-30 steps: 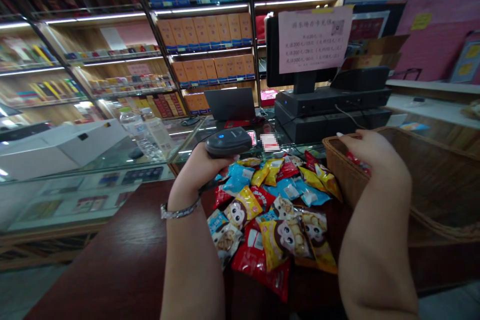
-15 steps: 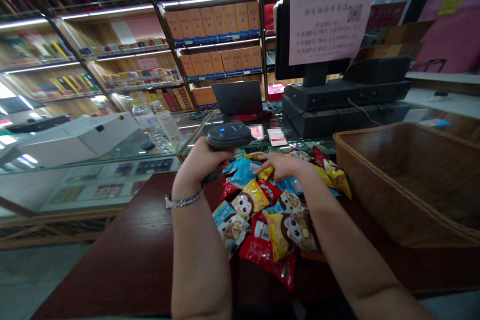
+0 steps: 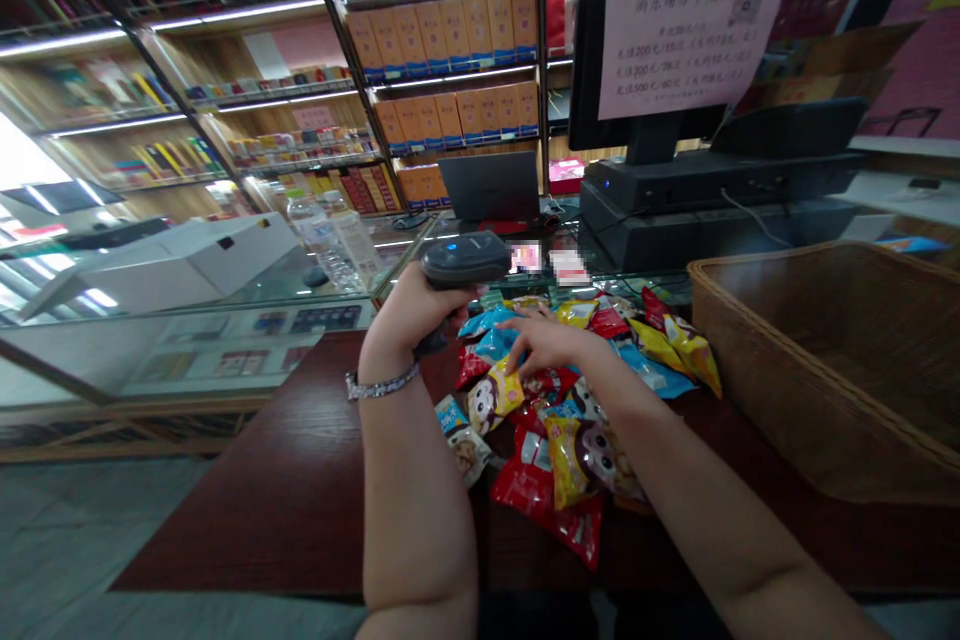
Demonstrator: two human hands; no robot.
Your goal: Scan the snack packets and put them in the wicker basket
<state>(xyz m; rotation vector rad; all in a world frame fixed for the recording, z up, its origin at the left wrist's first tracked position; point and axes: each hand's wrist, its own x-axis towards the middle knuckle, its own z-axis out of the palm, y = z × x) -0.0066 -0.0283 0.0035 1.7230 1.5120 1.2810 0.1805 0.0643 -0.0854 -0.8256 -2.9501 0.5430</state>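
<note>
My left hand (image 3: 411, 312), with a metal watch at the wrist, is closed round the grip of a dark barcode scanner (image 3: 465, 260) whose head points right, over the sweets. A heap of small snack packets (image 3: 581, 390) in red, yellow and blue lies on the dark wooden counter (image 3: 277, 490). My right hand (image 3: 541, 343) rests on the heap with fingers stretched out, fingertips on a blue packet (image 3: 486, 325) just below the scanner. Nothing is gripped in that hand.
A woven wicker basket (image 3: 757, 390) stands at the right of the packets. Behind them are a till unit (image 3: 712, 205) with a monitor and a pink paper notice (image 3: 690, 30), a glass display case (image 3: 225, 320) with bottles, and shelves of boxed goods.
My right hand left the basket rim, swung left and came down onto the packet heap near the scanner. The left hand kept the scanner in place. The view has shifted slightly.
</note>
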